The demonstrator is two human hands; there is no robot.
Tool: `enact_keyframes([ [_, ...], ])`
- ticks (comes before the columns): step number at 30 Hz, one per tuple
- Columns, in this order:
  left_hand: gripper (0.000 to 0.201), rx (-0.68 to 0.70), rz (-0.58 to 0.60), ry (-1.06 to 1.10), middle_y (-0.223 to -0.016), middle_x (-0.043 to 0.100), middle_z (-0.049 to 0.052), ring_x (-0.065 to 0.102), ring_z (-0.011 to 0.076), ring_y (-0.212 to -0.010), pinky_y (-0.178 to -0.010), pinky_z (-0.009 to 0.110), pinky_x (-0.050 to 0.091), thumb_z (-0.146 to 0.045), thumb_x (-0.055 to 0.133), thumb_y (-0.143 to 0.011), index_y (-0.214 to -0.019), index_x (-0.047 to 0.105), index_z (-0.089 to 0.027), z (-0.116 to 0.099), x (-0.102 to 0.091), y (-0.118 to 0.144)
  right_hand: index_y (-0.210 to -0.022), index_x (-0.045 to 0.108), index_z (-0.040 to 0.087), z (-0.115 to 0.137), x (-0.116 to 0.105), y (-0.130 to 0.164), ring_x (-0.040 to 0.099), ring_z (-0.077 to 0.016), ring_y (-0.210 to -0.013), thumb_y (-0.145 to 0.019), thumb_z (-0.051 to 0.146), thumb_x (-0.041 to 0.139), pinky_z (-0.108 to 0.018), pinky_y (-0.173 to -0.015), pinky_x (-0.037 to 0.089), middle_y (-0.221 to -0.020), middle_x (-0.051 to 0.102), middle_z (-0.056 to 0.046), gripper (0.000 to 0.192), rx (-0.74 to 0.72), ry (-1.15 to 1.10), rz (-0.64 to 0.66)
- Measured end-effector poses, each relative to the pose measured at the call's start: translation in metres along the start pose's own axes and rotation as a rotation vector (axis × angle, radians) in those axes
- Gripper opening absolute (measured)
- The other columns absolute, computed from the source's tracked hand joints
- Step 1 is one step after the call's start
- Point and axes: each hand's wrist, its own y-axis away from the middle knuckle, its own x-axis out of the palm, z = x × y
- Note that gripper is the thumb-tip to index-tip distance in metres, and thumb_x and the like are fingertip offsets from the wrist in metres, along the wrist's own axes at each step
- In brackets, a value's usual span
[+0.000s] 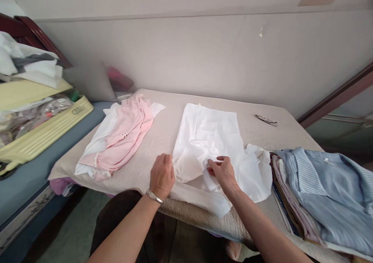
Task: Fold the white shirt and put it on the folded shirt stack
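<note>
A white garment (206, 138) lies spread flat in the middle of the beige padded table (169, 115). My left hand (162, 176), with a metal bracelet on its wrist, is closed on the garment's left edge near the front. My right hand (223, 170) pinches a fold of the white cloth near its middle. To the left lies a pink garment (125, 136) on top of another white piece. At the right front edge sits a stack of folded shirts (323, 193), the top one light blue with a striped collar.
A pair of glasses (266, 120) rests at the table's far right. Left of the table a yellow plastic crate (43, 132) holds bagged items, with folded cloth above it. A grey pillow (91, 82) leans on the wall. My dark-clothed lap is below the front edge.
</note>
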Motion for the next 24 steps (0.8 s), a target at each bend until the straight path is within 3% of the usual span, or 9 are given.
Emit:
enact_keyframes([
  [2,0.028,0.194,0.032,0.112,-0.129,0.058,0.015,0.054,0.0244,-0.125,-0.105,0.038,0.046,-0.011,0.037,-0.098,-0.12,0.054,-0.016,-0.007,0.008,0.005,-0.116,0.041,0.023,0.004,-0.001,-0.002,0.073,-0.0226,-0.072,-0.08,0.05,0.067,-0.034,-0.07,0.06,-0.093,0.073,-0.007,0.052,0.004,-0.021,-0.062],
  [4,0.034,0.299,0.117,0.183,-0.145,0.048,0.017,0.045,0.0244,-0.138,-0.114,0.039,0.041,-0.016,0.038,-0.1,-0.132,0.049,-0.014,-0.01,0.016,0.009,-0.12,0.041,0.023,0.007,-0.001,-0.004,0.073,-0.0225,-0.071,-0.079,0.052,0.067,-0.034,-0.067,0.06,-0.092,0.072,-0.006,0.057,0.017,-0.04,-0.108],
  [8,0.054,0.303,0.28,0.163,-0.157,0.038,0.022,0.031,0.0303,-0.15,-0.122,0.045,0.033,-0.03,0.053,-0.096,-0.144,0.041,-0.009,-0.007,0.027,0.015,-0.124,0.04,0.022,0.009,0.001,-0.012,0.07,-0.0217,-0.065,-0.076,0.046,0.067,-0.033,-0.064,0.058,-0.075,0.067,0.001,0.06,0.008,-0.139,-0.096],
  [12,0.062,0.296,0.333,0.137,-0.161,0.033,0.024,0.025,0.0322,-0.153,-0.124,0.048,0.029,-0.032,0.056,-0.093,-0.147,0.039,-0.008,-0.003,0.028,0.017,-0.118,0.046,0.021,0.007,-0.01,-0.026,0.064,-0.0201,-0.059,-0.076,0.037,0.062,-0.032,-0.062,0.052,-0.067,0.059,0.006,0.047,-0.12,-0.033,-0.198],
  [17,0.066,0.289,0.344,0.121,-0.162,0.032,0.025,0.024,0.033,-0.153,-0.125,0.047,0.028,-0.031,0.055,-0.092,-0.149,0.037,-0.004,-0.003,0.031,0.017,-0.121,0.052,0.019,0.014,-0.032,-0.031,0.067,-0.0257,-0.085,-0.083,0.029,0.053,-0.04,-0.083,0.05,-0.098,0.069,-0.008,0.039,-0.192,0.415,-0.309],
  [19,0.065,0.297,0.332,0.098,-0.161,0.033,0.025,0.025,0.0329,-0.153,-0.125,0.046,0.028,-0.028,0.054,-0.092,-0.149,0.038,-0.002,-0.003,0.032,0.017,-0.125,0.052,0.019,0.022,-0.029,-0.02,0.065,-0.0282,-0.102,-0.091,0.033,0.048,-0.043,-0.092,0.048,-0.118,0.067,-0.014,0.037,-0.356,0.53,-0.292],
  [22,0.063,0.315,0.302,0.059,-0.158,0.037,0.026,0.027,0.0332,-0.152,-0.125,0.044,0.028,-0.019,0.05,-0.09,-0.148,0.039,0.003,-0.004,0.032,0.017,-0.14,0.049,0.02,0.029,-0.01,0.0,0.048,-0.0291,-0.135,-0.101,0.042,0.041,-0.045,-0.11,0.039,-0.145,0.054,-0.016,0.045,-0.736,0.659,-0.127],
  [24,0.062,0.312,0.289,0.033,-0.157,0.039,0.027,0.029,0.0338,-0.151,-0.124,0.045,0.028,-0.015,0.049,-0.089,-0.147,0.041,0.004,-0.005,0.031,0.018,-0.152,0.04,0.022,0.026,0.006,0.006,0.03,-0.0285,-0.149,-0.103,0.045,0.041,-0.049,-0.118,0.029,-0.16,0.039,-0.012,0.054,-0.869,0.773,0.018],
])
